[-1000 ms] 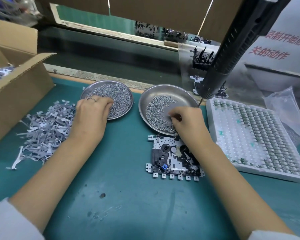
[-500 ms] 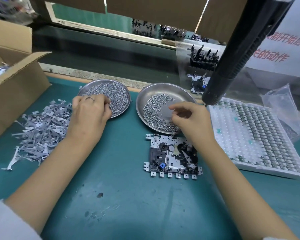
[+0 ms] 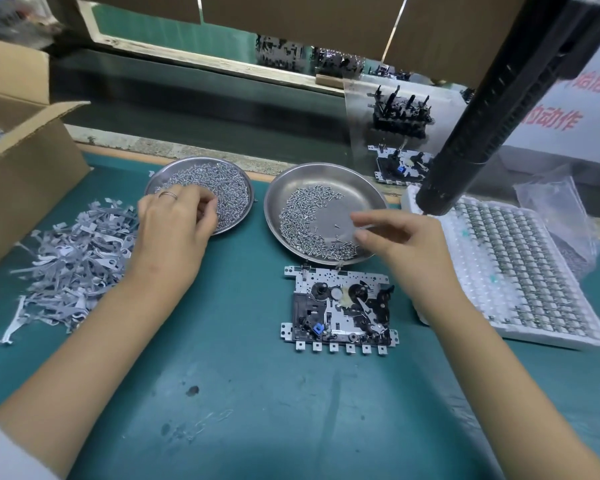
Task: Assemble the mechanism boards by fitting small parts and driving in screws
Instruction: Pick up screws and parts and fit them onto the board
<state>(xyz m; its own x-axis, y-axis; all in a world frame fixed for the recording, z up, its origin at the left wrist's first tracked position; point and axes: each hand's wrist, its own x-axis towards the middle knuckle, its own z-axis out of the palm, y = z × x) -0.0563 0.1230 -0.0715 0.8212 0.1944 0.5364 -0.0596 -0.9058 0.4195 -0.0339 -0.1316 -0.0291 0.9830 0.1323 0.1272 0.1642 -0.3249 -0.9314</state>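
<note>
Reaching over the green mat, I had my left hand curled into the left dish, fingertips down among its heap of screws; whether they pinched one I could not tell. My right hand hung over the near rim of the right dish, thumb and forefinger drawn close, too blurred to say if a screw sat between them. The mechanism board lay flat just in front of that dish, under my right wrist, with the black screwdriver hanging above the white parts tray
</note>
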